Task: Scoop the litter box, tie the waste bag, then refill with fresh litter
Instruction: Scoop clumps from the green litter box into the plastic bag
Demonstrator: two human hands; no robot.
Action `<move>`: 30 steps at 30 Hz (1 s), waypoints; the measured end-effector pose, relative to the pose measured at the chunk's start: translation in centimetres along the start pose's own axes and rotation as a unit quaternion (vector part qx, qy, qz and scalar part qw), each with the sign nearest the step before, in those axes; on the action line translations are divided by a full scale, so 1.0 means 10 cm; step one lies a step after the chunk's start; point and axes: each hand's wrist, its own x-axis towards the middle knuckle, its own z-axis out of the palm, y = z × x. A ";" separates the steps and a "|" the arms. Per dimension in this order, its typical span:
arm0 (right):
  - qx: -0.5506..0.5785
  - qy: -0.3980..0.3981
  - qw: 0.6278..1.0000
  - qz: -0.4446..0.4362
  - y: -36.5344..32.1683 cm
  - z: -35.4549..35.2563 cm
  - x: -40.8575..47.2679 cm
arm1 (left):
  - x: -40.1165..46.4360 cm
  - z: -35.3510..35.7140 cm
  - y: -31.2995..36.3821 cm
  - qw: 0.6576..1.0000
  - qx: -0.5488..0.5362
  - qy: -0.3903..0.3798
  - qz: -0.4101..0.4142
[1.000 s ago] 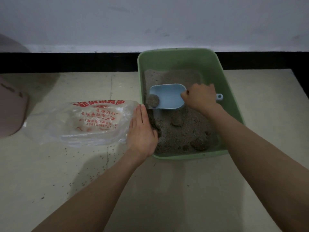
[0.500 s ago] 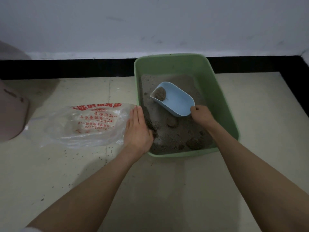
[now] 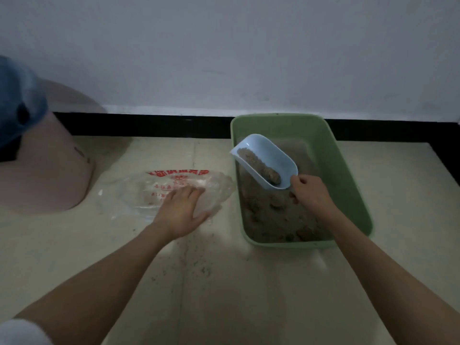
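A green litter box stands on the floor by the wall, part-filled with grey clumped litter. My right hand grips the handle of a light blue scoop, raised over the box's left side with clumps of litter lying in it. Left of the box lies a clear plastic bag with red print, flat on the floor. My left hand rests on the bag's near right part with fingers spread.
A pink rounded container stands at the left, with a blue object above it at the frame edge. Loose litter grains are scattered on the beige tiles in front. A black skirting runs along the white wall.
The scoop rose out of the litter with clumps in it and swung toward the box's left edge. My left hand left the box rim and moved onto the bag.
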 end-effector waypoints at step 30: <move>-0.378 -0.023 0.896 -0.231 -0.89 0.82 -0.20 | -0.41 0.17 -0.49 0.835 -0.251 0.306 -0.383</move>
